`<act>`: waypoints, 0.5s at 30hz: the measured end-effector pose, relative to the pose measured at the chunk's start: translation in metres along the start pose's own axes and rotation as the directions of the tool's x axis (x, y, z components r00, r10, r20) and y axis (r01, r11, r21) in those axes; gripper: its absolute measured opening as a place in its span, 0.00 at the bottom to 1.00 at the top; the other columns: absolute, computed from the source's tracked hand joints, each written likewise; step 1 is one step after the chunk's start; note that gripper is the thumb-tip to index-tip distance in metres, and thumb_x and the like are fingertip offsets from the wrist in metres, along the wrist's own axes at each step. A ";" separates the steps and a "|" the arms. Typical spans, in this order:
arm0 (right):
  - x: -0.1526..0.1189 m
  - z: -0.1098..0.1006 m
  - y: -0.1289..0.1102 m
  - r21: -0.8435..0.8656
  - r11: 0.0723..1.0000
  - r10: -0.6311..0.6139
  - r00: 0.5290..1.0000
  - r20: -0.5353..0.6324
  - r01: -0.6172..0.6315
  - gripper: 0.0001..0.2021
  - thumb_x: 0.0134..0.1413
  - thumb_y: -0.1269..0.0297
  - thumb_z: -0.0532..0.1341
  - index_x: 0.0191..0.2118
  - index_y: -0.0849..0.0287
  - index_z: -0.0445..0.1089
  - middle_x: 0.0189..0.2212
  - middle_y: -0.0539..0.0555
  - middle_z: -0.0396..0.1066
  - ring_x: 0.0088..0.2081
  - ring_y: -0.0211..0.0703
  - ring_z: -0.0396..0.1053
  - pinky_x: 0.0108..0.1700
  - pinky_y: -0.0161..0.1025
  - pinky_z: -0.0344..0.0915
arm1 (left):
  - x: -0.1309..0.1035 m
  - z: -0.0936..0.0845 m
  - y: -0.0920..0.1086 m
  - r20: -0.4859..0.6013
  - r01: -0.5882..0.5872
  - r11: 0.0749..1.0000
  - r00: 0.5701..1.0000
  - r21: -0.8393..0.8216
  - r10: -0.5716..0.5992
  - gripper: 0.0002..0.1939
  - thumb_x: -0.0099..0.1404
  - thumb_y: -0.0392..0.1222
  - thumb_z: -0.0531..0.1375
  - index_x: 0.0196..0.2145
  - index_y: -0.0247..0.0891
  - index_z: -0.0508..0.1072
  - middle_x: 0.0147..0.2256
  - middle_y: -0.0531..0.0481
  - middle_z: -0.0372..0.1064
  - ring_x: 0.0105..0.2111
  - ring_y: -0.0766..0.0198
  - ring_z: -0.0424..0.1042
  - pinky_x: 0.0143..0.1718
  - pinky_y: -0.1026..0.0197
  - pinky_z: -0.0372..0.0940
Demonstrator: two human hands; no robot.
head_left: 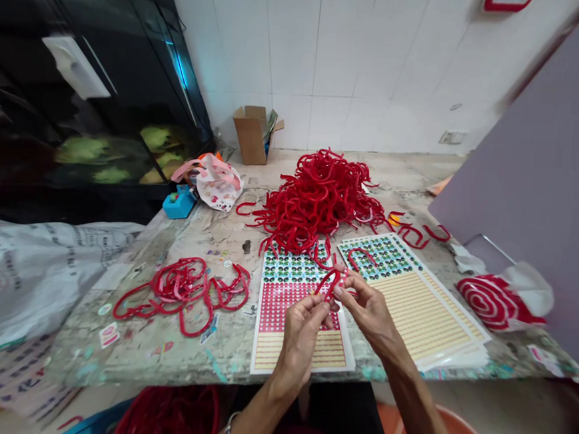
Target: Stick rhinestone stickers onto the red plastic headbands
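Observation:
Over a sticker sheet [278,358], my left hand [300,331] pinches a red curved strip [328,281], which looks like a soft cord bent into a loop. My right hand [370,310] is closed on the same strip close by, its fingertips almost meeting those of the left. A small pink piece shows at the right fingertips; I cannot make out whether it is a sticker. The sheet beneath bears rows of blue-green, pink and yellow stickers. Just behind both hands rises a big heap of red strips [315,199].
Linked red loops [178,288] lie at the left. More sticker sheets [427,315] are stacked at the right, beside a red-and-white roll [496,303]. A blue tape dispenser [179,203], a patterned bag [218,183] and a cardboard box [251,139] stand farther back. Tubs sit below the table edge.

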State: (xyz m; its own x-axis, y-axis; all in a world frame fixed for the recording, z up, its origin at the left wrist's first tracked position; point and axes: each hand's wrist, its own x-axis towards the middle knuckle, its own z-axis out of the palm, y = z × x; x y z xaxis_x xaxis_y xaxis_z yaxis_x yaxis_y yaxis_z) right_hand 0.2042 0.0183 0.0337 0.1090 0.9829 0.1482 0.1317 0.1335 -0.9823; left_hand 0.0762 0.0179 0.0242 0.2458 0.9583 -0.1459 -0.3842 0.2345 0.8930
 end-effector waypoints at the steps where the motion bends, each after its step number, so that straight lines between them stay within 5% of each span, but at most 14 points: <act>1: 0.000 0.000 0.001 -0.004 1.000 -0.010 1.000 0.004 0.010 0.11 0.51 0.54 0.60 0.28 0.58 0.68 0.56 0.55 0.60 0.53 0.52 0.62 0.44 0.42 0.68 | 0.000 0.000 0.000 -0.005 0.004 1.000 1.000 0.003 -0.004 0.07 0.58 0.38 0.59 0.31 0.31 0.75 0.25 0.50 0.70 0.22 0.72 0.61 0.29 0.67 0.58; 15: 0.001 0.001 0.013 -0.088 0.994 -0.064 0.997 -0.050 0.059 0.11 0.51 0.54 0.60 0.28 0.57 0.68 0.51 0.57 0.65 0.52 0.50 0.62 0.49 0.45 0.63 | 0.000 -0.001 -0.003 -0.003 0.032 0.999 0.999 -0.012 -0.032 0.06 0.58 0.38 0.59 0.29 0.32 0.74 0.24 0.50 0.69 0.23 0.70 0.62 0.31 0.66 0.57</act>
State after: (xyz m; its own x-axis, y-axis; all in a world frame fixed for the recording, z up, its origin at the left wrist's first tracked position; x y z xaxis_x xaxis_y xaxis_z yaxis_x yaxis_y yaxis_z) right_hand 0.2053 0.0209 0.0205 0.1495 0.9649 0.2160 0.2242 0.1797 -0.9578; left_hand 0.0764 0.0176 0.0216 0.2554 0.9508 -0.1756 -0.3869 0.2669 0.8826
